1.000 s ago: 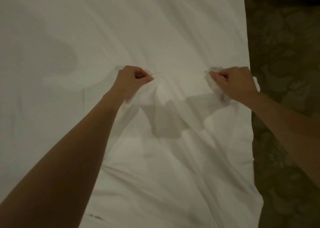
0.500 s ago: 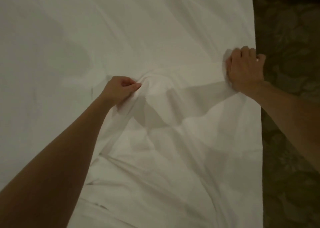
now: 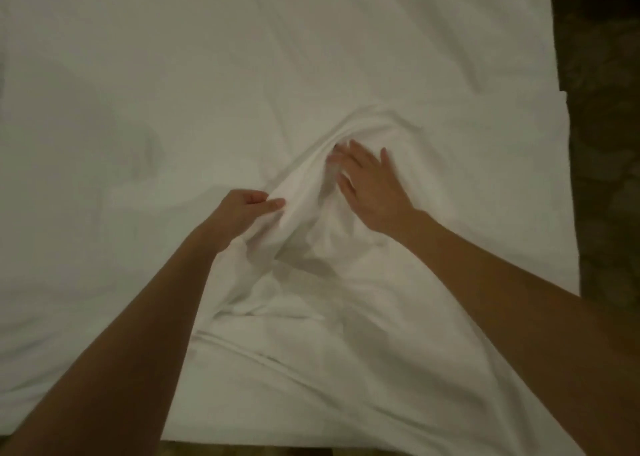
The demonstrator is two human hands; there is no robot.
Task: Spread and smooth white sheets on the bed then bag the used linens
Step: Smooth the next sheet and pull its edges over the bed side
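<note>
Sheet (image 3: pixel 346 57) ridge runs up-right between hands: left hand (image 3: pixel 242 218) pinches its near end, right hand (image 3: pixel 370 185) flat, fingers spread, just right of it.

White sheet (image 3: pixel 346 57) covers the bed, flat and smooth toward the far edge and left side. A bunched ridge of folds (image 3: pixel 311 206) rises mid-bed, nearer the right edge. More creases run across by the near edge.
</note>
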